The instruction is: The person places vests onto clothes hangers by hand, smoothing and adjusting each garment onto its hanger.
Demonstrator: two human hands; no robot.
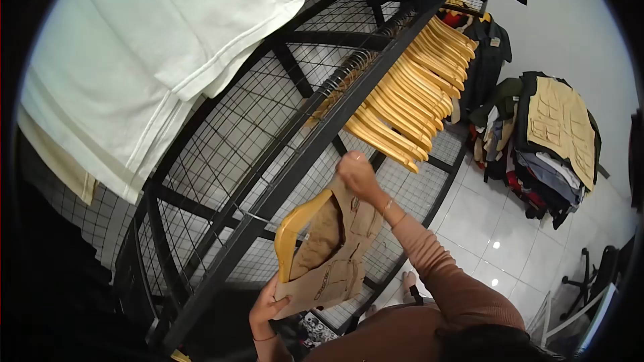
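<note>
A tan garment with pockets (345,265) hangs on a yellow wooden hanger (288,234), whose hook is over the dark metal rail (251,228). My right hand (357,175) is closed at the garment's upper shoulder edge, near the end of the hanger. At the other shoulder, my left hand (268,305) grips the garment's lower left edge beside the hanger's other end. Brown lining shows in the garment's open front.
Many empty yellow hangers (402,107) fill the rail's far part. White garments (161,60) hang at upper left. Behind the rail is wire mesh (221,141). Piled clothes (557,141) stand on the right, above the tiled floor (496,228). A black chair (604,275) is at lower right.
</note>
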